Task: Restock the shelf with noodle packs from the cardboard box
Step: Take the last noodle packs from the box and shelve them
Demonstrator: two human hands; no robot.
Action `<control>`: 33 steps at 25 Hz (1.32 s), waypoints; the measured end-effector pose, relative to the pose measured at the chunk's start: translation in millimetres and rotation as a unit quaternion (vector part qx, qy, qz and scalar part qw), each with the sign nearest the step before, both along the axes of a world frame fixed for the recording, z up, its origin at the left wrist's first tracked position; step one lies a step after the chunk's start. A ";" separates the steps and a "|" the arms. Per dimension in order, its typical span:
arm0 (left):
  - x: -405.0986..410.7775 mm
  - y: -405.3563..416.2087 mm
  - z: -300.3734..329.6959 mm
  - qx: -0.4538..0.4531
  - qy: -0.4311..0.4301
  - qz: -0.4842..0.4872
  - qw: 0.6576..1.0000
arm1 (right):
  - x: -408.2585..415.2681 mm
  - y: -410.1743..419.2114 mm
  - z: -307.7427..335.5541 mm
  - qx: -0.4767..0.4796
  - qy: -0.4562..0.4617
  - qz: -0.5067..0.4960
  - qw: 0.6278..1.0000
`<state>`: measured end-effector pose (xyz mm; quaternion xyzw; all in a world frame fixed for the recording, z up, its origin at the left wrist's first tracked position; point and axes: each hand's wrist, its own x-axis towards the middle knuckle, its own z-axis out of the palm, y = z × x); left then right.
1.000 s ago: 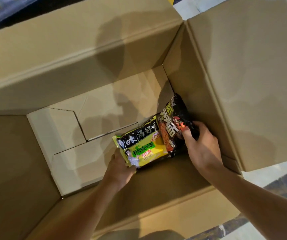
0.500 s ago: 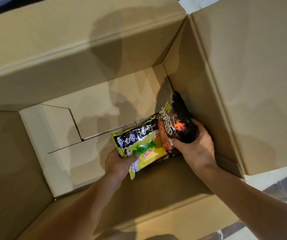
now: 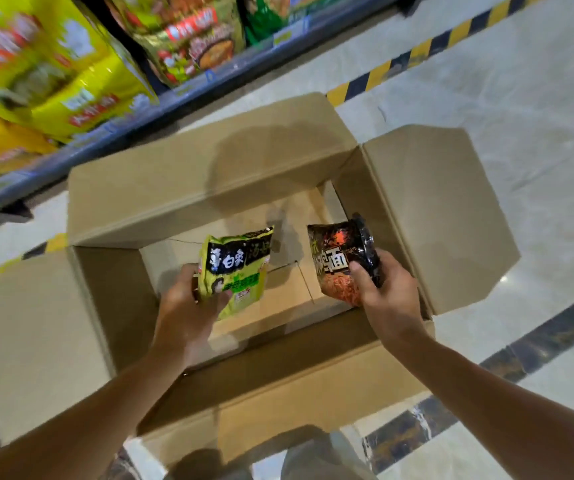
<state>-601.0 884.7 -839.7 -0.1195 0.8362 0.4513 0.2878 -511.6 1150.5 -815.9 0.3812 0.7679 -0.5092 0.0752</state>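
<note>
An open cardboard box (image 3: 188, 174) stands on the floor with all flaps folded out and its bottom bare. My left hand (image 3: 188, 306) grips a yellow-green noodle pack (image 3: 235, 268) by its lower left corner, above the box opening. My right hand (image 3: 387, 292) grips a black and orange noodle pack (image 3: 339, 258) by its right side, over the right part of the box. The two packs are held apart. The shelf (image 3: 116, 119) runs along the upper left, stocked with noodle packs.
Large yellow multipacks (image 3: 46, 60) and green-red packs (image 3: 188, 39) fill the shelf, blurred by motion. A yellow-black hazard stripe (image 3: 410, 57) runs along the pale tiled floor (image 3: 521, 109) by the shelf base. A dark floor band (image 3: 538, 344) lies at lower right.
Both hands have lifted their packs up out of the box bottom and apart from each other. The view has pulled back and up, bringing the shelf and floor into sight.
</note>
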 end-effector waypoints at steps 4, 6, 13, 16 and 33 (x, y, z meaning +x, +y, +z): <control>-20.9 -43.6 119.3 0.046 0.030 0.006 0.998 | -24.2 -22.5 110.1 -0.012 0.028 0.009 0.999; -25.9 -63.3 187.8 0.079 0.030 0.014 0.996 | -30.6 -37.9 179.3 -0.025 0.042 0.000 0.999; -23.1 -138.6 412.6 0.084 0.123 -0.009 0.989 | -21.2 -102.3 418.0 -0.044 0.120 -0.043 0.991; -13.2 -168.9 496.8 0.103 0.153 0.001 0.983 | -2.4 -126.9 497.4 -0.055 0.150 -0.032 0.987; 141.0 -292.5 809.3 0.038 0.360 0.115 0.925 | 48.8 -218.9 731.2 -0.160 0.335 0.136 0.919</control>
